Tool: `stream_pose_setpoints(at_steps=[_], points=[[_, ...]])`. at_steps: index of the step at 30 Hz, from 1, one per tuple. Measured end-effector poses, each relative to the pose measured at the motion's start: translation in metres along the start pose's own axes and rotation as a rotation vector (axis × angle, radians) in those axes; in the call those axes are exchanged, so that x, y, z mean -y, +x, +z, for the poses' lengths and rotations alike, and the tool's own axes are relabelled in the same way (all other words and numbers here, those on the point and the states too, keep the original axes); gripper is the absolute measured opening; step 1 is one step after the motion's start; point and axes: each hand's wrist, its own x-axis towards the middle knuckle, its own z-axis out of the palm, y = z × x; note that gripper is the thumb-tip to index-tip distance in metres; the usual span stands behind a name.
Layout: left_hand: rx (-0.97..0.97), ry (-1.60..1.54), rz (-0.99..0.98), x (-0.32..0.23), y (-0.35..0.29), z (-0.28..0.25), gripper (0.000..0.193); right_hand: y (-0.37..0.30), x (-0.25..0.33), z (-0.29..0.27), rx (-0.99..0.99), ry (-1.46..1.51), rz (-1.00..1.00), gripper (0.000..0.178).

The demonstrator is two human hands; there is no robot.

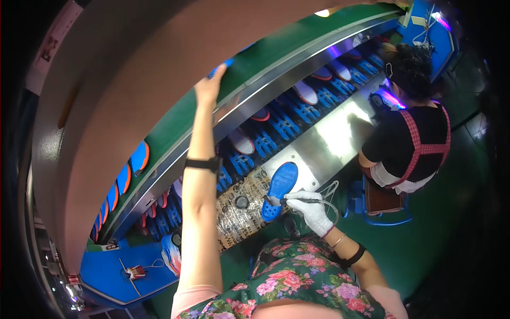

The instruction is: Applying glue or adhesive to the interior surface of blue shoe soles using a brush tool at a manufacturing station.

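My left hand reaches far up to the upper green belt and touches a small blue piece lying there, fingers on it. My right hand, in a white glove, grips a thin grey tool with a cord. The tool's tip rests on a blue shoe sole that lies on the steel worktop, beside a dark patterned mat.
A lower conveyor carries blue holders with soles and shoes on them. Orange and blue soles ride the belt at left. Another person in a black shirt and checked apron straps works at the right. A blue side table holds a small device.
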Motion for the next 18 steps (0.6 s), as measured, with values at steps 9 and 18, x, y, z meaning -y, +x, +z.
stream_pose_setpoints(at_steps=[9, 18], points=[[-0.145, -0.09, -0.067, -0.035, -0.209, -0.129, 0.052, 0.01, 0.012, 0.007, 0.032, 0.031, -0.086, 0.018], [0.069, -0.851, -0.774, 0.019, -0.299, -0.158, 0.062, 0.003, 0.07, 0.039, 0.02, -0.2, -0.361, 0.019]])
